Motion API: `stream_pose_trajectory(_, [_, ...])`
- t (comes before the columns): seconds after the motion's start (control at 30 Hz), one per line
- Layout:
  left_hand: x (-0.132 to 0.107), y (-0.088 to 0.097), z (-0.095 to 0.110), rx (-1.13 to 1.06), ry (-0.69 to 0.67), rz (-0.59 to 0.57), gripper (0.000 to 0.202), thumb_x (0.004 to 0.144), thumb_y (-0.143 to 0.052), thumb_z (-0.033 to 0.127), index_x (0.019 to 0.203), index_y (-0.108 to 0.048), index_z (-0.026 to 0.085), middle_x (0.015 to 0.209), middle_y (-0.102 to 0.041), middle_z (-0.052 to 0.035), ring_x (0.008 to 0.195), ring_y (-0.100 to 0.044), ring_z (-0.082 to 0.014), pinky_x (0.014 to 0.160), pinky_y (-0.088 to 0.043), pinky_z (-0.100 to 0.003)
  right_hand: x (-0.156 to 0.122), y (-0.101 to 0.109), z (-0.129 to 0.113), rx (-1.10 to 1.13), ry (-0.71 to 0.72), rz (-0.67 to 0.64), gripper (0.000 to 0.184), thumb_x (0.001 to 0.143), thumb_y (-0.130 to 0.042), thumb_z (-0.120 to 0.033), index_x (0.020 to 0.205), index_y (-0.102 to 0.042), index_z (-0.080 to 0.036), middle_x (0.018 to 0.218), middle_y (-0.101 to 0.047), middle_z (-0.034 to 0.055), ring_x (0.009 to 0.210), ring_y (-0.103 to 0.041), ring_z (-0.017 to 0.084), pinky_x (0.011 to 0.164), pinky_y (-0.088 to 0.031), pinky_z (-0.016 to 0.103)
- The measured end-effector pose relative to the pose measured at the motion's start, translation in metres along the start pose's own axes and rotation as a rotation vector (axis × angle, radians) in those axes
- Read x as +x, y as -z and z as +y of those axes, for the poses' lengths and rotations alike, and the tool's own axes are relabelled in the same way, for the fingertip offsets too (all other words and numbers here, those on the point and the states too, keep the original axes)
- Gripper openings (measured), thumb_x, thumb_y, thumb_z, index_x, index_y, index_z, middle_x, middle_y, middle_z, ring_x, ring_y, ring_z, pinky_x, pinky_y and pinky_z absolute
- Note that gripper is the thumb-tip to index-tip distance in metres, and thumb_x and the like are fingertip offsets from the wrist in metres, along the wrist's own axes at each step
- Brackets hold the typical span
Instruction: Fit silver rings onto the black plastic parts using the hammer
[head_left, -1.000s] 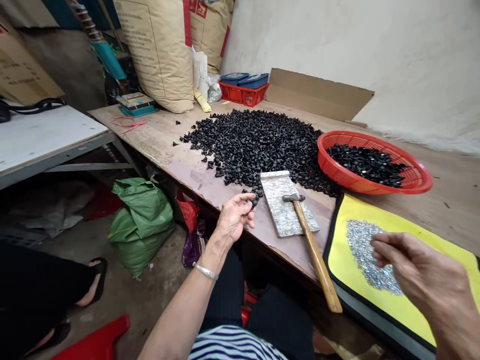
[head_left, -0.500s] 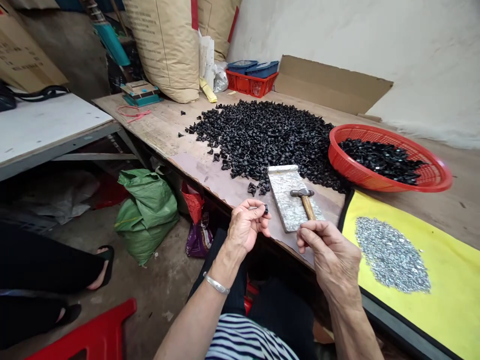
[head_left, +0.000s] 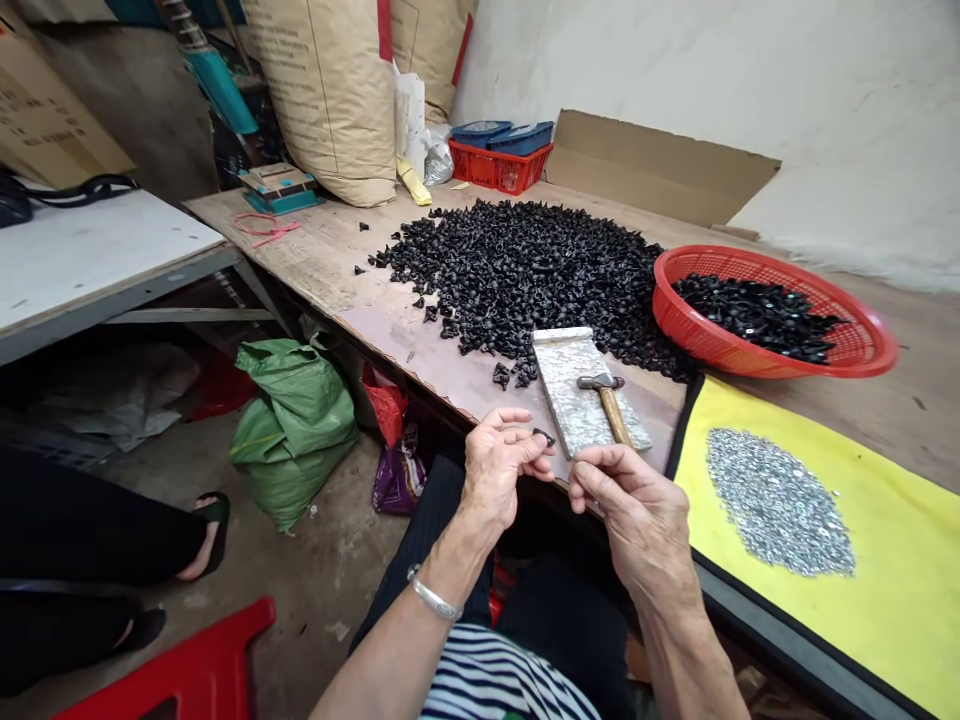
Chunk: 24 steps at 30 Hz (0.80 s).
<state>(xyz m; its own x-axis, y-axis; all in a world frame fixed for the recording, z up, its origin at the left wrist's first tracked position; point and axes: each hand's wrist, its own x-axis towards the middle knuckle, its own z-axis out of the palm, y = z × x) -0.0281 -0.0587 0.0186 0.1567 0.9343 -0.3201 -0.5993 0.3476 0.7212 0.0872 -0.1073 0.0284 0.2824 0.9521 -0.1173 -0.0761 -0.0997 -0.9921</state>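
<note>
Between the thumb and fingers of my left hand is a small black plastic part. My right hand is pinched closed close beside it, and whatever its fingertips hold is too small or hidden to name. Just beyond both hands lies a worn metal plate with a raised far edge. A hammer with a wooden handle rests on that plate, untouched. Behind it spreads a big heap of black plastic parts. Small shiny metal pieces are piled on a yellow sheet to the right.
A red plastic basket of black parts stands at the right, tilted. Large paper sacks and a red crate with blue boxes are at the back. On the floor sit a green sack and a red stool; another person's feet show nearby.
My right hand has moved left, nearer my left hand. My left hand has shifted slightly right and down, and the black part now sticks out more from its fingers.
</note>
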Motion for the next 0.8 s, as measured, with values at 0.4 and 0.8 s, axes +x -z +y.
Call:
stream_pose_trajectory(0.4, [-0.016,-0.002,-0.008,0.004,0.035,-0.003,0.022,0.055,-0.073,0.016,0.07,-0.058,0.009,0.054,-0.063,-0.0041,0.042,-0.055,-0.0115,0.039,-0.05,-0.023,0.005,-0.004,0.008,0.004,0.074,0.064,0.01,0.07,-0.067,-0.024,0.076,-0.063,-0.017,0.072,-0.059,-0.0017,0.063,-0.053,0.009,0.057,-0.044,0.02])
stream_pose_trajectory(0.8, [-0.022,0.001,-0.013,0.042,-0.042,-0.004,0.018,0.055,-0.072,0.014,0.064,-0.057,0.01,0.045,-0.058,0.0002,0.039,-0.054,-0.0117,0.038,-0.05,-0.024,0.007,-0.01,0.008,0.135,-0.082,0.052,0.021,0.06,-0.073,-0.026,0.075,-0.064,-0.015,0.066,-0.06,-0.0004,0.056,-0.054,0.011,0.054,-0.045,0.024])
